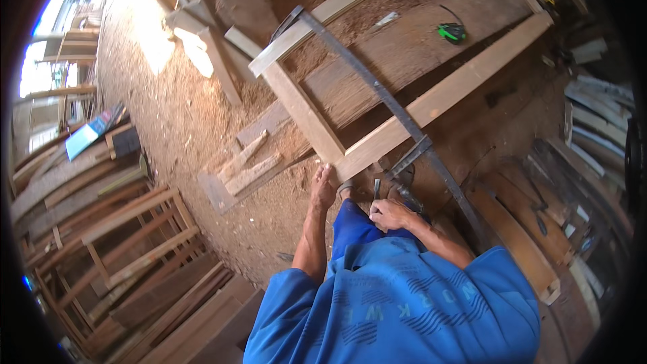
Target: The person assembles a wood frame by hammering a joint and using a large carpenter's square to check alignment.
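A rectangular wooden frame (pixel 377 145) lies over a thick plank (pixel 411 47), its near corner pointing toward me. My left hand (pixel 324 187) is closed at that corner, fingertips against the wood. A long dark metal bar clamp (pixel 367 81) spans the frame from its far rail to its near rail, and its bar runs on toward my right side. My right hand (pixel 393 215) is closed near my lap. From it a narrow metal blade (pixel 377 187) points up, looking like a chisel; its handle is hidden in my fingers.
A green tape measure (pixel 451 32) rests on the plank. Wood offcuts (pixel 249 168) lie at its near left end. Stacked timber and slatted frames (pixel 135 256) fill the left side; boards (pixel 512 229) lie at right. Sawdust covers the ground (pixel 182 135).
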The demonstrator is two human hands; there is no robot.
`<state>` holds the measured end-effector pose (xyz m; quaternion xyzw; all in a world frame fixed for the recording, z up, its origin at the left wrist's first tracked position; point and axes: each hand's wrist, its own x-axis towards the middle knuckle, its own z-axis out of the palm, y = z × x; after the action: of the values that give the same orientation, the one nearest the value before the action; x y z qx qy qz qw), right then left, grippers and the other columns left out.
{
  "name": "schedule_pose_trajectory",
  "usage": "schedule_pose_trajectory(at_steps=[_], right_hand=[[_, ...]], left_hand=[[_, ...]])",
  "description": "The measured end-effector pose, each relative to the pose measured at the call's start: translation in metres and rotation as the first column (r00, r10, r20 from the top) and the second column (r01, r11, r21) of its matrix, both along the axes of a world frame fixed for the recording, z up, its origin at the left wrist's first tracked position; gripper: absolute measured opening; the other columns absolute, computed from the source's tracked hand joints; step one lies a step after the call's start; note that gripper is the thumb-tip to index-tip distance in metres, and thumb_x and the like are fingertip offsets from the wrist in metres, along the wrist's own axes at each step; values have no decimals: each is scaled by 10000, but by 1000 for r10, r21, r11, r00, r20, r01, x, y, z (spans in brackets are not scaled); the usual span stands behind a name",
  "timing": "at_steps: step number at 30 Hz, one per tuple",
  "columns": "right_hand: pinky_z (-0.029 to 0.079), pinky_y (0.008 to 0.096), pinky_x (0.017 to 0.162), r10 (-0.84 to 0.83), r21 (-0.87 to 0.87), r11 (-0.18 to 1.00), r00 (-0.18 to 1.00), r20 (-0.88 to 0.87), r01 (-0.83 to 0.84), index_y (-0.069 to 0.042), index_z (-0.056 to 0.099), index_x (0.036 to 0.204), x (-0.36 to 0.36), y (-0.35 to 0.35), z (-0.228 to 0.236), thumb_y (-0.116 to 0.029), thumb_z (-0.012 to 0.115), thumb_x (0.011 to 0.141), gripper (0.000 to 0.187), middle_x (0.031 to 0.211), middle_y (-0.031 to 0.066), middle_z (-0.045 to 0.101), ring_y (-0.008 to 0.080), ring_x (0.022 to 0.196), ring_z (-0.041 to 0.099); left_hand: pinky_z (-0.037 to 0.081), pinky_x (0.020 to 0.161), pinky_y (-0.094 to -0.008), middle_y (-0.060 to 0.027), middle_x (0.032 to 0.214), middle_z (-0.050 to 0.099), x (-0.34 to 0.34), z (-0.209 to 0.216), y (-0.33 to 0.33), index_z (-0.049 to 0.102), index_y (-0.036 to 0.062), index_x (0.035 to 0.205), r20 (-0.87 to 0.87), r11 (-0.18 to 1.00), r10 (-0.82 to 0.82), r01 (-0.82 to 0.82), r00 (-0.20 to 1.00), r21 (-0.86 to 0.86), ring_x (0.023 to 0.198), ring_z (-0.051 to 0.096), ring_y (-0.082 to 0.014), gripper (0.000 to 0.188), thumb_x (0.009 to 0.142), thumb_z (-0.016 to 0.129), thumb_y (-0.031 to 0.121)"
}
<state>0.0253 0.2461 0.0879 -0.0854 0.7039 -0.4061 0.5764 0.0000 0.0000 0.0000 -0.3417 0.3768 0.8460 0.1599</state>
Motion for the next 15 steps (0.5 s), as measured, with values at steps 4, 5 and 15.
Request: schedule_pose_trajectory(at_steps=[4, 5, 15], right_hand=[[511, 471, 847, -18, 73, 997, 974, -225, 36, -31, 676, 1020, -9, -12, -45, -276, 611, 865, 298, 961, 221, 706, 354, 948, 685], [513, 471, 838, -12, 88, 996, 970, -243, 34, -20, 675, 1011, -1, -25, -55, -269, 607, 861, 298, 967, 224, 704, 374, 951, 680], [455, 495, 983, -357, -245, 934, 714, -602, 261, -38, 494, 1365, -10, -92, -266, -233, 550, 873, 533, 1328, 231, 568, 370, 1207, 558]], left_hand=[[498, 695, -243, 38, 866, 601, -26, -17, 12, 583, 108, 1011, -124, 984, 155, -165, 980, -71, 765, 573, -72, 163, 963, 656, 245], [479, 652, -240, 38, 829, 594, -24, -14, 3, 573, 99, 992, -109, 974, 172, -185, 979, -126, 714, 543, -63, 208, 957, 670, 280], [504, 835, -300, -43, 1022, 622, -24, -3, -3, 551, 33, 1157, -239, 969, -122, 64, 963, -237, 954, 590, -122, 376, 913, 713, 269]])
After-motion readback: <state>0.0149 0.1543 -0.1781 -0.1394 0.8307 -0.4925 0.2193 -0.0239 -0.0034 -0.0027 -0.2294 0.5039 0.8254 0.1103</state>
